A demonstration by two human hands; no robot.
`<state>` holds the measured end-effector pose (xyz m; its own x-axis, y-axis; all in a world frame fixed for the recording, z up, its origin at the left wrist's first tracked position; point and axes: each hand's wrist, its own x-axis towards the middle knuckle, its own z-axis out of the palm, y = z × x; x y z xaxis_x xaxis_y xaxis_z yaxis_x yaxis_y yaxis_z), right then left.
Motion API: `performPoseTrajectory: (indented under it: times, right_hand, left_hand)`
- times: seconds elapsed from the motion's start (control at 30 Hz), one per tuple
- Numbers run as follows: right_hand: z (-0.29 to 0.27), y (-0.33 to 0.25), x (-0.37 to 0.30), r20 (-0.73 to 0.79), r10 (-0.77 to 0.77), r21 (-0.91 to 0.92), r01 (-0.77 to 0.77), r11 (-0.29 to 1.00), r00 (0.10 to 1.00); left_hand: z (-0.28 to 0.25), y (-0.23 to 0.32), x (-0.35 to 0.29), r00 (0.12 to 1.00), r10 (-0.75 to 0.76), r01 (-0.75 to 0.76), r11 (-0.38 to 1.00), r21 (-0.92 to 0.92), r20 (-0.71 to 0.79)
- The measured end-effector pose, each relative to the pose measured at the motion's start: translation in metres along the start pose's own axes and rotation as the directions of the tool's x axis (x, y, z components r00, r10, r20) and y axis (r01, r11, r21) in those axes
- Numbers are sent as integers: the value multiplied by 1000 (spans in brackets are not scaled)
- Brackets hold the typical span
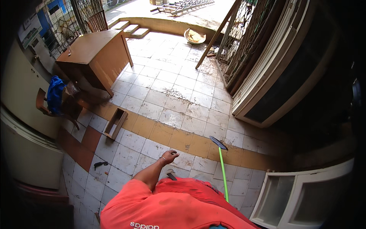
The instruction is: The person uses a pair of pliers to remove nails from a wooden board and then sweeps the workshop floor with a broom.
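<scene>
My left hand (169,156), with a thin band at the wrist, is held out in front of my red shirt over the tiled floor. Its fingers are curled; whether anything small is in them is hidden. To its right, a broom (223,168) with a bright green handle and a dark head (218,142) leans down to the floor. The head rests at the yellow tile strip, and the handle's near end disappears behind my clothing. My right hand does not show.
A brown desk (91,45) and a chair with a blue cloth (56,94) stand at left. An open wooden box frame (116,123) lies on the floor near a small black object (101,164). White-framed glass panels (293,198) are at lower right. A basin (195,36) sits far back.
</scene>
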<state>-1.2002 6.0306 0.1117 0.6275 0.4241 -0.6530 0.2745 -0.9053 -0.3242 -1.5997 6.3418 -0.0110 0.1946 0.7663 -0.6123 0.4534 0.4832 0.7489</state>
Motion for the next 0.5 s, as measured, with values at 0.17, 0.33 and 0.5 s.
performPoseTrajectory:
  times: [0.17, 0.33, 0.5]
  right_hand:
    - [26, -134, 56, -7, -187, 281, 181, 942, 982]
    - [39, -311, 134, 112, -183, 518, 99, 849, 977]
    - [73, -481, 235, 155, -288, 642, 125, 756, 945]
  left_hand:
    - [-88, -42, 44, 970, -100, 96, 995, -29, -224]
    - [-174, -88, 45, 846, -237, 273, 962, 6, -477]
    - [-197, -84, 24, 556, -741, 293, 599, -745, -376]
